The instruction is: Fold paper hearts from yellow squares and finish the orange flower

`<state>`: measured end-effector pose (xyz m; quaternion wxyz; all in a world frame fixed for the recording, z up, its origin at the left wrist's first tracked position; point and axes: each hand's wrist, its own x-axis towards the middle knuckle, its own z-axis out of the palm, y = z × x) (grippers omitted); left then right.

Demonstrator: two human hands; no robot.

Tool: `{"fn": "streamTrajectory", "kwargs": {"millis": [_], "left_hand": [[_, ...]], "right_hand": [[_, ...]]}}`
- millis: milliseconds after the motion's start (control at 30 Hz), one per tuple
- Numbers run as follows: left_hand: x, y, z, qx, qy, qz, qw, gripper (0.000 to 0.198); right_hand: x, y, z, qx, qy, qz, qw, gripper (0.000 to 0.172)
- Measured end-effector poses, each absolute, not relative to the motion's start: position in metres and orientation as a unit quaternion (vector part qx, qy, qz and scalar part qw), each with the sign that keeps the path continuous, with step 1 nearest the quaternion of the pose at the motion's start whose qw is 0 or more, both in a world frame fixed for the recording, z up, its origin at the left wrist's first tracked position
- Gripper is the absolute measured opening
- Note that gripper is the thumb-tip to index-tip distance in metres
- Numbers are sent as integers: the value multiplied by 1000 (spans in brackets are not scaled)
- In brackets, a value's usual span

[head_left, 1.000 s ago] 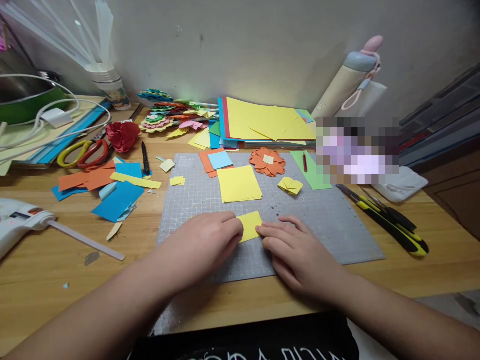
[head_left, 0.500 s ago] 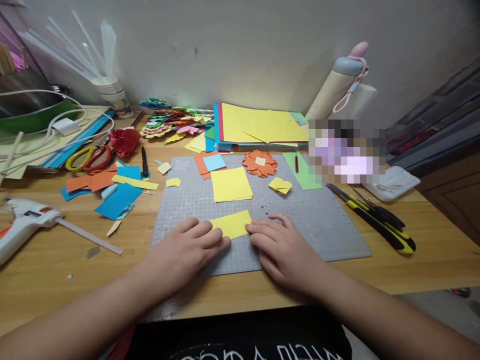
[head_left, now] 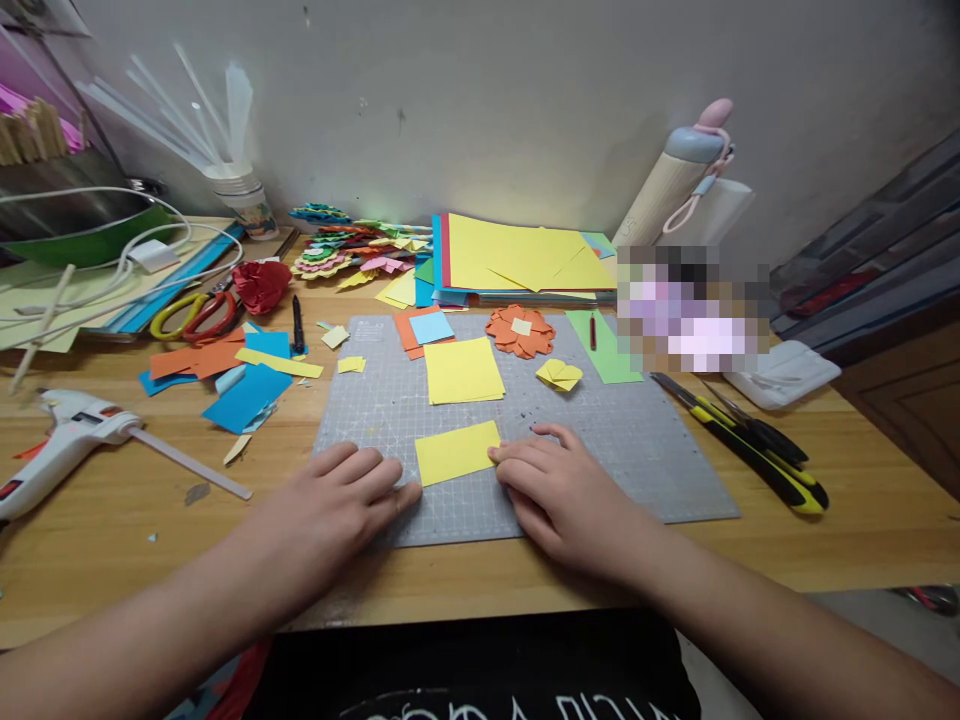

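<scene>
On the grey cutting mat lies a folded yellow paper rectangle. My right hand holds its right edge at the fingertips. My left hand is off to its left, fingers loosely bent and apart from the thumb, whose tip is near the lower left corner; nothing is in it. Just beyond the rectangle sits a stack of yellow paper squares. To the right of that stack are a folded yellow petal piece and an orange paper flower.
At left lie a hot glue gun, scissors and blue paper scraps. A utility knife rests by the mat's right edge. Coloured sheets and a bottle stand near the wall. A blurred patch covers something at right.
My left hand has slid left off the yellow rectangle, uncovering its left end. The right hand stays at the right edge. The whole view has shifted slightly.
</scene>
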<state>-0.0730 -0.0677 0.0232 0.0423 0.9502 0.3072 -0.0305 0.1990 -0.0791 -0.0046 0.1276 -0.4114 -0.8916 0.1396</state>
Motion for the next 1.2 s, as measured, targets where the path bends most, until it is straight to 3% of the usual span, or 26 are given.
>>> {"fn": "streamTrajectory", "kwargs": {"millis": [233, 300, 367, 500, 600, 767, 900, 1000, 1133, 1200], "left_hand": [[-44, -46, 30, 886, 448, -13, 121, 19], [-30, -37, 26, 863, 488, 15, 128, 39], [-17, -31, 23, 855, 497, 4, 145, 48], [-7, -22, 21, 835, 513, -57, 192, 41], [-12, -17, 18, 840, 486, -40, 235, 20], [-20, -12, 14, 790, 508, 68, 337, 29], [-16, -16, 12, 774, 543, 178, 272, 27], [-11, -25, 9, 817, 505, 199, 198, 17], [-6, -37, 8, 859, 423, 181, 226, 2], [-5, -40, 10, 853, 410, 179, 268, 12]], "right_hand": [[187, -53, 20, -394, -908, 128, 57, 13], [182, -41, 21, -401, -903, 141, 62, 15], [179, -31, 16, -432, -881, 171, 93, 13], [181, -20, -2, -511, -792, 242, 232, 10], [186, -19, -10, -509, -762, 303, 262, 16], [188, -19, -14, -462, -702, 432, 328, 25], [181, -23, -15, -445, -561, 562, 413, 49], [174, -29, -15, -382, -479, 684, 396, 55], [171, -37, -15, -348, -455, 722, 388, 60], [171, -38, -14, -351, -458, 721, 384, 59]]}}
